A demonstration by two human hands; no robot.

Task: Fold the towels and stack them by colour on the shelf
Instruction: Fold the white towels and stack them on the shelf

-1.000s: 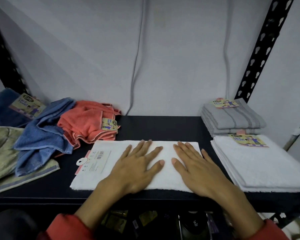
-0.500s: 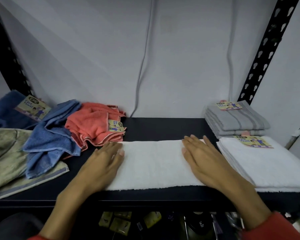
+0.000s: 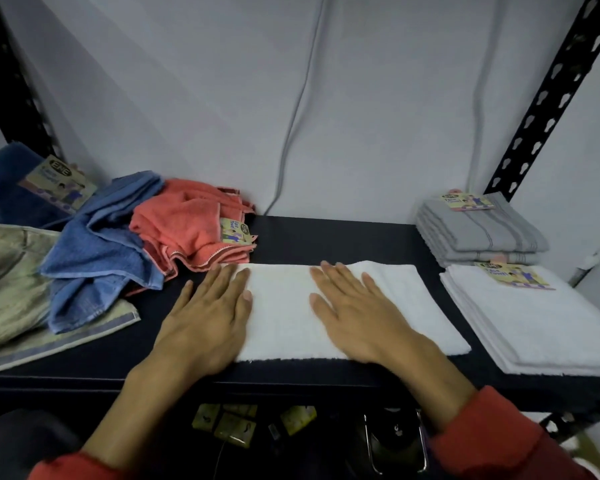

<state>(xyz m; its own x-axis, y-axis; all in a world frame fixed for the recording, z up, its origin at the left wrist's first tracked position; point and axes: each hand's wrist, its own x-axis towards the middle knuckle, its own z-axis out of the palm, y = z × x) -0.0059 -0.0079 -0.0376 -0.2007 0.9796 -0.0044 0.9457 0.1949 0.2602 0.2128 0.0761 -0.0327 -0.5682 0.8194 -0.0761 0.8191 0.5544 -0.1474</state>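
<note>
— Head view: both hands lie flat on the white towel (image 3: 284, 310) in the middle of the shelf (image 3: 326, 233), fingers straight, gripping nothing.

— Which way does it run?

— Long axis left to right. The left hand (image 3: 208, 313) covers its left end, half on the shelf; the right hand (image 3: 357, 306) presses nearer the middle, so the free right end lies beyond its fingers, toward the white stack (image 3: 548, 327). I'd guess the left end gets folded over next, and the left hand is the nearer one.

— And the rest?

— One white stack front right, one grey stack (image 3: 482, 230) behind it — both folded. On the left a loose heap: one coral towel (image 3: 184, 226), two blue (image 3: 97, 244), one olive (image 3: 11, 271), as far as I can count.
</note>
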